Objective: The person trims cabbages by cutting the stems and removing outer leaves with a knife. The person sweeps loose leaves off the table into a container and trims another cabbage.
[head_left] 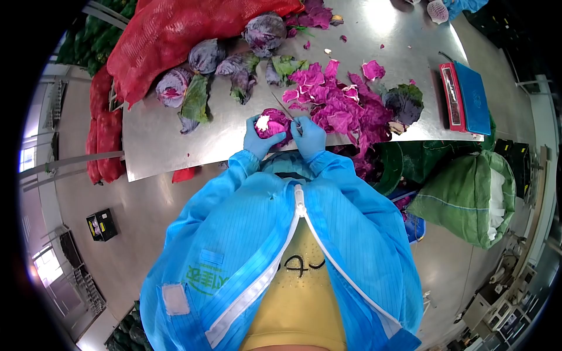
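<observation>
A peeled red cabbage [273, 126] with a white cut patch rests in my left hand [259, 140], which wears a blue glove and curls around its left side. My right hand [309, 138], gloved as well, grips a knife [283, 106] whose thin blade points up and left beside the cabbage. The knife's handle is mostly hidden in the fingers. Just right of my hands lies a heap of loose purple cabbage leaves [336, 111]. Beyond my left hand are whole red cabbages [174, 88] with dark outer leaves.
Red mesh sacks [175, 44] lie along the back left of the metal table [158, 143]. A blue and red box [465, 96] is at the right end. Below the right edge stand a green tub [389, 168] and a green woven sack [459, 199]. Another person's blue sleeve [466, 6] shows at top right.
</observation>
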Available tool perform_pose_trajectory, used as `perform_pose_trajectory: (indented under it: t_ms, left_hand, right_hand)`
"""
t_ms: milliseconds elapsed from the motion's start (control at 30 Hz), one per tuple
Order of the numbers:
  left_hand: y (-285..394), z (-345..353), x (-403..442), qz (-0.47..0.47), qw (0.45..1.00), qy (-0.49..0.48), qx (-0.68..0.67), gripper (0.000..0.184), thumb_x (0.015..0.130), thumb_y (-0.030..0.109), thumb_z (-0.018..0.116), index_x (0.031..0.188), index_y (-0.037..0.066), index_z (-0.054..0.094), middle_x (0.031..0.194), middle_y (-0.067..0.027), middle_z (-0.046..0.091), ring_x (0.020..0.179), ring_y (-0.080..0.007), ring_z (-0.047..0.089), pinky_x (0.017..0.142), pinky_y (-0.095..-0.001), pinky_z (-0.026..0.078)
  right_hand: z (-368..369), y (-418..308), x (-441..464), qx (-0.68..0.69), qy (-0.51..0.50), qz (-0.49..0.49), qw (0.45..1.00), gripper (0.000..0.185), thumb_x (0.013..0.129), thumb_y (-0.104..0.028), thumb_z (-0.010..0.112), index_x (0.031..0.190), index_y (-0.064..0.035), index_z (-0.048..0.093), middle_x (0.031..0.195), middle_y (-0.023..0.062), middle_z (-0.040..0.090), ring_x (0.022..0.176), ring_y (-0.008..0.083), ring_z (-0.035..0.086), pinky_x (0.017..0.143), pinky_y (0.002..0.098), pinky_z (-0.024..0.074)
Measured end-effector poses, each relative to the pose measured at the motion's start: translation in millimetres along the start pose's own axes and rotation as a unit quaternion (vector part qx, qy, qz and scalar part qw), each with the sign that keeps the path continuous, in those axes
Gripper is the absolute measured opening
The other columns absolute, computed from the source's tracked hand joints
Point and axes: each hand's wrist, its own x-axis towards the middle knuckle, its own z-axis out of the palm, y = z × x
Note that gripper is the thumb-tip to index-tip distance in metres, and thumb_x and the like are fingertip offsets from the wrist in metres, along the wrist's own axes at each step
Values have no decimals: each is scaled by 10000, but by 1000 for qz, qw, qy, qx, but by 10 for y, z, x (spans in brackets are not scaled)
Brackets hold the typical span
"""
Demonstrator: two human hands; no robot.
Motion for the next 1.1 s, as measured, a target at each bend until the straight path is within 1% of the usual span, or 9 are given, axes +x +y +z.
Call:
perform_pose_trajectory:
  t_ms: [333,433,600,733,800,933,1000,1033,1100]
  left_hand:
    - [75,-18,44,62,998,-25,-1,944,535,294,866,1273,34,337,1181,-158,503,1084,-257,530,935,-342,454]
    - [-3,29,84,132,991,-22,31,918,552,267,863,1272,40,340,1195,-147,493,1104,-241,518,946,-345,447]
    - [37,30,110,142,978,-17,150,953,532,264,863,1288,37,329,1196,-145,476,1098,-254,518,948,-337,444]
    - [183,30,50,142,965,-11,219,987,522,280,863,1306,33,317,1199,-152,463,1102,-272,515,955,-340,439]
    - [117,47,42,147,970,0,193,986,525,282,861,1308,33,315,1206,-155,458,1106,-274,512,955,-343,439]
    - [67,31,64,149,974,8,169,989,533,276,860,1316,36,306,1216,-155,454,1115,-267,507,957,-343,438]
    - [57,37,47,153,974,-5,165,986,536,273,861,1315,37,304,1216,-155,456,1117,-263,505,958,-343,438]
    - [31,34,72,156,980,-6,124,972,543,275,862,1307,39,309,1213,-152,461,1116,-257,504,959,-346,437]
    - [-4,-5,58,154,984,-10,85,958,551,276,863,1299,42,313,1209,-150,467,1116,-252,503,959,-348,437]
  right_hand:
    - [-104,35,4,68,-12,73,995,138,811,-197,643,854,-76,594,708,116,617,620,261,627,556,340,490]
    - [-111,93,26,128,-95,187,969,140,810,-199,637,899,-95,609,748,112,625,657,253,631,580,336,494]
    - [-258,-86,100,-46,-82,-24,995,227,755,-194,653,958,-103,610,834,103,629,751,258,631,623,326,498]
    - [-248,40,128,-129,-163,-68,976,234,731,-169,659,947,-90,616,827,116,626,734,262,633,625,322,500]
    - [-135,158,59,90,-32,82,992,187,731,-123,652,910,-76,621,810,105,627,716,235,637,625,312,502]
    - [-11,280,-65,158,-32,228,960,155,736,-91,643,885,-56,623,763,80,621,694,217,637,628,317,505]
    - [-23,330,-39,180,-52,282,941,211,749,-113,662,949,-55,629,861,87,628,740,198,636,652,299,506]
    - [-72,305,14,180,-54,279,942,211,749,-113,662,949,-55,629,861,87,628,740,198,636,652,299,506]
    - [-184,207,40,74,-1,121,990,350,740,-191,711,1051,-59,619,1039,122,602,864,212,623,737,301,499]
